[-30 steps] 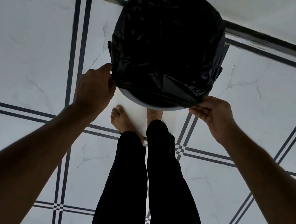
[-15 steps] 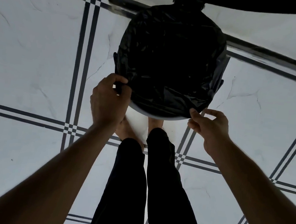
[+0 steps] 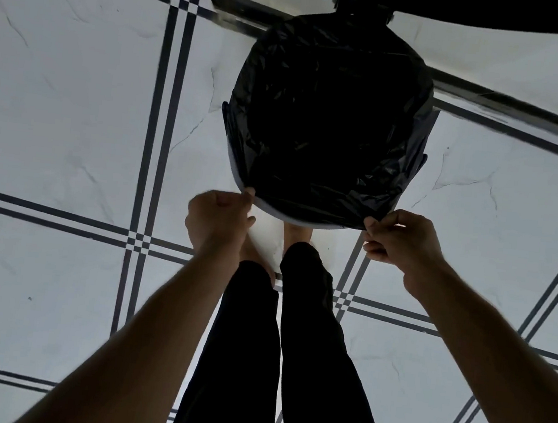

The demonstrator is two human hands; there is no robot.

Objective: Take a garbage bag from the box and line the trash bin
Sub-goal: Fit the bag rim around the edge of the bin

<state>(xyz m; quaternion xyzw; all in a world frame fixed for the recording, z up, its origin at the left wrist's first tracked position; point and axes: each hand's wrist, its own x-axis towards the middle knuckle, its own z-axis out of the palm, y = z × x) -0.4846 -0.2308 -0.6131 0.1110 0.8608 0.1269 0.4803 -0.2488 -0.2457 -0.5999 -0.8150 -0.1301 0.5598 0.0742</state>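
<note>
A black garbage bag (image 3: 328, 120) lies open inside a round trash bin, its edge folded over most of the rim. A pale strip of the bin's near rim (image 3: 301, 220) shows below the bag. My left hand (image 3: 218, 222) pinches the bag's edge at the near-left of the rim. My right hand (image 3: 402, 241) pinches the bag's edge at the near-right. The bag box is not in view.
The bin stands on a white tiled floor (image 3: 67, 113) with dark double lines. My legs in black trousers (image 3: 277, 349) and bare feet are just in front of the bin. A dark object (image 3: 464, 10) overhangs the top edge.
Both hands have slid along the rim toward its near side; the left hand came in from the bin's left side. The view has tilted, so the bin sits lower in frame.
</note>
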